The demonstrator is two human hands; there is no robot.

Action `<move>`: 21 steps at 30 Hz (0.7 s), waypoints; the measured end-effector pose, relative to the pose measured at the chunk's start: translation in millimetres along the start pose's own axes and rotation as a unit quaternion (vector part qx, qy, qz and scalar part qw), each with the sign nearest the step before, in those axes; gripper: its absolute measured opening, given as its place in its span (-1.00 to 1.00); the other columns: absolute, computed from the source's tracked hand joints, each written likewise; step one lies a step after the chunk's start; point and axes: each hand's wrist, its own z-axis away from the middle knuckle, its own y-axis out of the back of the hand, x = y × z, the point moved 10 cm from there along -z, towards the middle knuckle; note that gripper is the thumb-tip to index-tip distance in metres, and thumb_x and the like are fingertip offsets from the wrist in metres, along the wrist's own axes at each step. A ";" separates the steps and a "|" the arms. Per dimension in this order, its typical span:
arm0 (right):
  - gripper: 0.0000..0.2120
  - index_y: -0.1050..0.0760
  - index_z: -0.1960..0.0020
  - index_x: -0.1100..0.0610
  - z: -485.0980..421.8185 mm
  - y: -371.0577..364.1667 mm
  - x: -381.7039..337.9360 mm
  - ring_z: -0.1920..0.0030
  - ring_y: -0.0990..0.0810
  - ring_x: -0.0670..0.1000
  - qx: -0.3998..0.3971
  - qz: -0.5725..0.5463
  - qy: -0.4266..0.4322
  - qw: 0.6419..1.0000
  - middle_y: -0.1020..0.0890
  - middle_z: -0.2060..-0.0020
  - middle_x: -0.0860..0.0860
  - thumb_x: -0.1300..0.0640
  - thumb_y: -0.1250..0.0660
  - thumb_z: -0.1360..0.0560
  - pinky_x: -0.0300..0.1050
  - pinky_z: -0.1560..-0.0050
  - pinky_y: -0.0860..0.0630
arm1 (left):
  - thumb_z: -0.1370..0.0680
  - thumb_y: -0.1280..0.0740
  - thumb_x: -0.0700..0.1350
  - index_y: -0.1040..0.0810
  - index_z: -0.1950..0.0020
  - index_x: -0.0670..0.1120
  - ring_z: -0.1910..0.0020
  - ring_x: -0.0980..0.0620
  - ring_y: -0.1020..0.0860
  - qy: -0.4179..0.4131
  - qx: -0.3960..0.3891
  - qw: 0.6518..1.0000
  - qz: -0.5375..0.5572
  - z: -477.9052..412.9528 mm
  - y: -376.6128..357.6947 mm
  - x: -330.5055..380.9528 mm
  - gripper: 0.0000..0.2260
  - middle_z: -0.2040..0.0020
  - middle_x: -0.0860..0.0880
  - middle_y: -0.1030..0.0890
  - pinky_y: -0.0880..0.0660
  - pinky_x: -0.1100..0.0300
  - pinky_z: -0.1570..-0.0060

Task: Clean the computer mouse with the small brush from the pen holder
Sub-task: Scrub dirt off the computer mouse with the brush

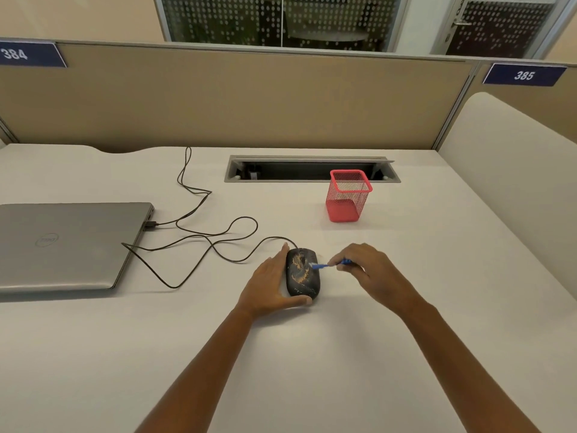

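A black computer mouse [302, 273] with an orange pattern lies on the white desk [312, 354]. My left hand [271, 287] cups its left side and near end, thumb under the rear edge. My right hand [365, 270] pinches a small blue brush [321, 265], whose tip rests against the mouse's right upper side. A red mesh pen holder [348, 196] stands behind, to the right, and looks empty.
A closed grey laptop [68, 245] lies at the left, with the mouse's black cable [199, 235] looping from it across the desk. A recessed cable tray [312, 168] runs along the back, below a beige partition. A cream divider borders the right side.
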 end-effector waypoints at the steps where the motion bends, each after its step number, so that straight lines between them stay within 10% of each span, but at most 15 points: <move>1: -0.85 -0.59 0.04 0.23 3.8 1.2 -1.3 0.14 -0.45 0.01 -0.006 -0.001 0.002 1.000 -0.66 0.11 0.17 0.35 -0.26 -0.48 -0.54 0.10 -0.29 | -0.13 -0.23 0.42 0.06 -0.49 -0.08 -0.35 0.01 -0.28 -0.001 0.001 1.000 0.002 0.5 0.4 1.0 0.08 -0.44 0.00 -0.27 -0.17 0.24 -0.26; 11: -0.82 -0.57 -0.03 0.24 -14.0 3.2 -3.7 0.01 -0.52 0.17 0.077 0.019 -0.015 0.997 -0.66 0.04 0.18 0.33 -0.24 -0.50 -0.32 0.10 -0.25 | -0.14 -0.22 0.44 0.10 -0.49 -0.06 -0.36 0.02 -0.26 -0.003 -0.009 1.000 -0.008 1.6 -2.8 -1.0 0.09 -0.44 0.00 -0.27 -0.18 0.23 -0.27; 21: -0.81 -0.57 -0.05 0.22 13.3 -16.0 -22.4 -0.03 -0.47 0.15 -0.035 0.080 0.036 0.996 -0.64 0.00 0.16 0.31 -0.22 -0.51 -0.30 0.06 -0.25 | -0.15 -0.24 0.41 0.07 -0.49 -0.07 -0.38 0.02 -0.25 -0.007 -0.006 1.000 -0.002 2.2 -2.9 -1.6 0.06 -0.46 0.00 -0.25 -0.16 0.25 -0.27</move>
